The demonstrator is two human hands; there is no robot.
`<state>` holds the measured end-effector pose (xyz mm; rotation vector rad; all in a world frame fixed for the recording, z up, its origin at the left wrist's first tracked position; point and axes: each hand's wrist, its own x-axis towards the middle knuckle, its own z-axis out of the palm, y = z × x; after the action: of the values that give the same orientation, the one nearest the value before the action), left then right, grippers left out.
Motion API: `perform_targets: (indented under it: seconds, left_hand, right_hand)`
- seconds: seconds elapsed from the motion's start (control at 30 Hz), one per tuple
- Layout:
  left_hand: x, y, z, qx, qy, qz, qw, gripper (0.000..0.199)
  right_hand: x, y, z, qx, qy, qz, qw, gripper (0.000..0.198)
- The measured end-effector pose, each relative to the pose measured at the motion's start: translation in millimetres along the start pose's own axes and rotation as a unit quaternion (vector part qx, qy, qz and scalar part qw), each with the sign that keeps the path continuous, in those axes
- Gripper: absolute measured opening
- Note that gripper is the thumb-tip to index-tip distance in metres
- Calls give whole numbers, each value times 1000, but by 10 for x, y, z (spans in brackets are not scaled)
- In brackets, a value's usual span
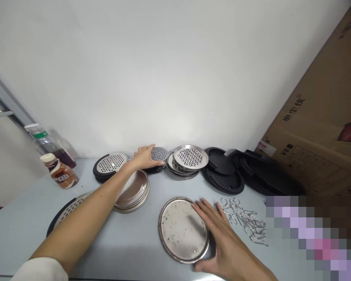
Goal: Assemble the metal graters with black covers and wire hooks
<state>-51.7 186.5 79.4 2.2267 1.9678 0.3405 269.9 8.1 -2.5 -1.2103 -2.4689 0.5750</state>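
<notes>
My left hand (145, 157) reaches to the back of the table, fingers and thumb spread at the left side of a grey perforated disc (159, 153) on a dark stack. Whether it grips the disc is hard to see. At the front, my right hand (220, 238) holds a round metal plate (181, 230) by its right rim, thumb below and fingers above. Dark spots mark the plate's surface. Beneath my left forearm is a stack of round metal plates (134, 191). Right of my left hand stands a stack of metal grater discs (190, 158).
Black round holders (225, 179) and metal hooks (245, 220) lie to the right, by a large cardboard box (316, 128). At left are a brown-labelled bottle (60, 171), a clear bottle (51, 144) and black-rimmed graters (111, 163). A white wall (163, 78) rises behind.
</notes>
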Motion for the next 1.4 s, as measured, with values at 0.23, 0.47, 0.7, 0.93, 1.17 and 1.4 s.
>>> perform_targets:
  seconds: [0.23, 0.47, 0.7, 0.93, 1.17, 1.4]
  left_hand:
    - [-16, 72, -71, 3, 7, -9, 1000, 113]
    - [-255, 137, -292, 10, 53, 43, 998, 108]
    - [-1287, 537, -182, -58, 43, 156, 985, 102]
    - [-1714, 812, 499, -130, -85, 178, 972, 110]
    - [-1664, 715, 643, -143, -139, 204, 959, 100]
    - [-1706, 676, 658, -164, -142, 210, 953, 77]
  right_hand:
    - [0, -9, -24, 9, -2, -4, 1000, 120]
    - [6, -25, -36, 15, 0, -2, 1000, 120]
    - [5, -41, -53, 25, 6, 1, 1000, 123]
    - [9, -35, -57, 27, 8, -8, 1000, 123]
    - [27, -58, -81, 29, 0, -9, 1000, 123]
    - [29, -72, -91, 33, -1, -7, 999, 119]
